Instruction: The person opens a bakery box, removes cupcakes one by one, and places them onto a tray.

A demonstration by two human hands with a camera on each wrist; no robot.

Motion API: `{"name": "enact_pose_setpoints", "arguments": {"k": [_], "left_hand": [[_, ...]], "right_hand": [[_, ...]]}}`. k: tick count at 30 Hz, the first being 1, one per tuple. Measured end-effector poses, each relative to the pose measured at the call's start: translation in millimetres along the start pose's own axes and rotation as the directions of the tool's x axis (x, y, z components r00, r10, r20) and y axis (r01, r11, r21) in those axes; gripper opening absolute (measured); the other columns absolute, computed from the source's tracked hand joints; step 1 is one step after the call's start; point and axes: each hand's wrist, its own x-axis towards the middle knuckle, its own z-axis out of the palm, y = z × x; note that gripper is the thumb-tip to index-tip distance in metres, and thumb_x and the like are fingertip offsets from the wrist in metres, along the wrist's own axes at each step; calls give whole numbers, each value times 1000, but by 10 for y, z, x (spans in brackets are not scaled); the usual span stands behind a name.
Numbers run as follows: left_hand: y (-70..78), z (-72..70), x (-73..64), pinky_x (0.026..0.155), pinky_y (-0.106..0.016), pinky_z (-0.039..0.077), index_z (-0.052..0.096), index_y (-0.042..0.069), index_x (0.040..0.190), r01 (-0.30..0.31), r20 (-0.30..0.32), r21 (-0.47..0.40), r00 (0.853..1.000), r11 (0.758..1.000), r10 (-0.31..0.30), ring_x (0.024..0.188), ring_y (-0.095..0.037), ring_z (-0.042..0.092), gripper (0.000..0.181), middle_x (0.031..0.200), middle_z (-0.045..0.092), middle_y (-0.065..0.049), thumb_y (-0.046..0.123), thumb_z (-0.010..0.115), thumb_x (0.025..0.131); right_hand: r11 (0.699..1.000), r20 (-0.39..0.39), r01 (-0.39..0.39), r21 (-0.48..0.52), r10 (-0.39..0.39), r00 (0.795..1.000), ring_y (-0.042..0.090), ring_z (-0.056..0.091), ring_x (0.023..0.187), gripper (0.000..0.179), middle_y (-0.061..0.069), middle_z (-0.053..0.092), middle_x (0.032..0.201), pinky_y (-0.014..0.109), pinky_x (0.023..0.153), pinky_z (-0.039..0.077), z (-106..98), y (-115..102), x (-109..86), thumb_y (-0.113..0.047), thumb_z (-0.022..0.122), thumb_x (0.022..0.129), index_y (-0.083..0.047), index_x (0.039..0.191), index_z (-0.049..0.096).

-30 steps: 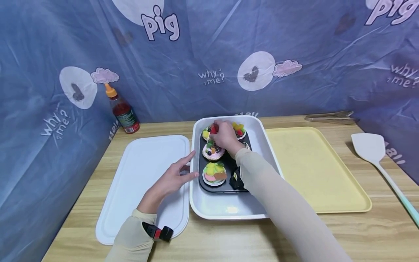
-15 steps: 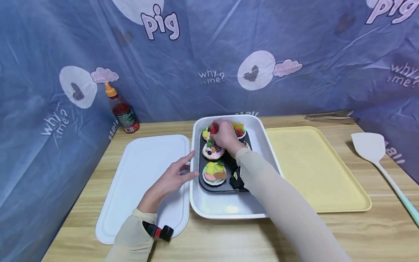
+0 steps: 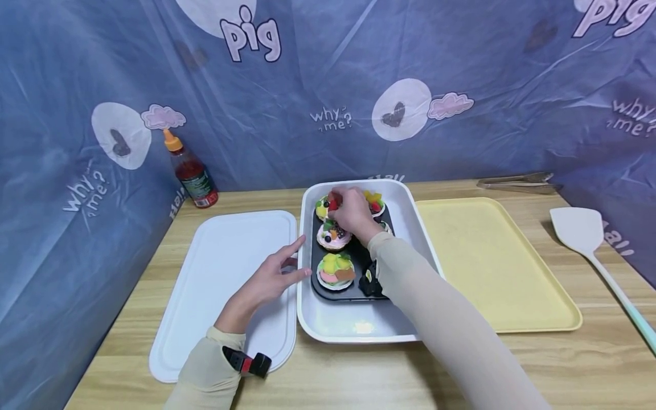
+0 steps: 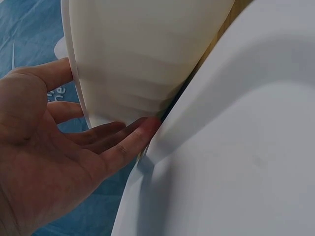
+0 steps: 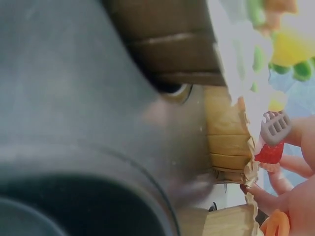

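Observation:
In the head view a dark muffin tin [image 3: 342, 295] sits inside a deep white tray [image 3: 353, 333]. My right hand [image 3: 353, 210] reaches to the tin's far-left corner and grips a toy cupcake [image 3: 321, 211] with yellow topping and a strawberry. Its fingers [image 5: 283, 182] curl at the cupcake's rim beside the strawberry [image 5: 271, 153] in the right wrist view. Two more cupcakes fill the left row: a pink one [image 3: 330, 239] and a yellow-topped one [image 3: 335, 271]. My left hand [image 3: 269, 276] has its loose, spread fingers at the white tray's left wall.
A flat white tray [image 3: 220, 273] lies under the left forearm. To the right are a yellow tray [image 3: 497, 262], a white spatula [image 3: 579, 230] and tongs [image 3: 517, 182]. A sauce bottle [image 3: 195, 176] stands back left, by the blue cloth backdrop [image 3: 287, 131].
Under my right fingers the far-left cupcake's topping shifts slightly to the left. Both hands otherwise keep their places.

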Motion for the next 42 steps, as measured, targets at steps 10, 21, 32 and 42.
{"name": "enact_pose_setpoints", "arguments": {"k": [10,21,32,42], "left_hand": [[5,2,-5,105,-53,45,23,11,161,15,-1,9,1000,1000,-15,127,-36,56,75,160,36,-18,15,65,99],[2,14,2,105,-52,44,25,11,161,12,-6,15,1000,1000,-12,125,-35,57,75,161,36,-18,16,66,98],[-17,18,2,109,-55,42,24,9,160,-20,-4,5,1000,1000,20,127,-38,57,75,161,34,-20,13,65,98],[-5,13,13,112,-56,39,24,9,160,-13,-2,12,1000,1000,13,128,-39,56,75,162,33,-19,13,66,98]], "right_hand": [[999,-38,20,29,-19,999,28,58,105,53,14,66,117,43,98,50,-4,-7,-37,-9,81,83,-7,134,65],[992,-76,19,128,-9,997,25,58,101,60,14,67,118,39,94,51,-54,-25,-60,-11,79,84,-4,141,59],[977,-177,41,209,-4,984,28,60,111,59,15,64,127,40,94,53,-220,-86,-145,-14,81,83,-5,138,62],[976,-221,33,217,16,975,27,59,111,62,16,62,127,38,94,55,-431,-57,-197,-18,83,82,-6,139,61]]}}
